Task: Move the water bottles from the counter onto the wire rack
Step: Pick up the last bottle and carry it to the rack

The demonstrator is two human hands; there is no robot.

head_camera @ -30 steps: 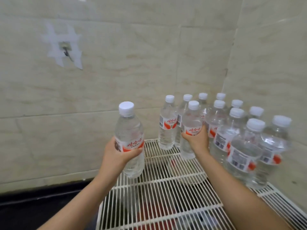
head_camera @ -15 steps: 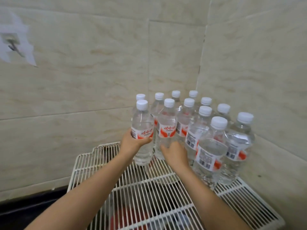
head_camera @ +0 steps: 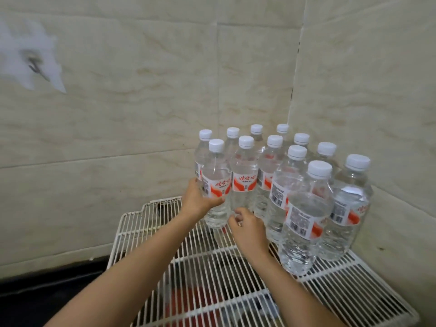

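The left hand (head_camera: 200,201) is wrapped round the leftmost front bottle (head_camera: 215,182), which appears to stand on the rack (head_camera: 141,227), tight against its neighbour. The right hand (head_camera: 249,232) holds nothing, its fingers loosely curled just in front of the next bottle (head_camera: 244,175); I cannot tell whether they touch it. 12 bottles crowd the rack's far right corner by the tiled wall (head_camera: 354,114). This looks like the end of a placing step. Next, the left hand needs to let go without rocking the row.

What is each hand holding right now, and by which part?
The left hand grips the front-left water bottle around its middle, at the label. The right hand holds nothing, fingers loosely curled.
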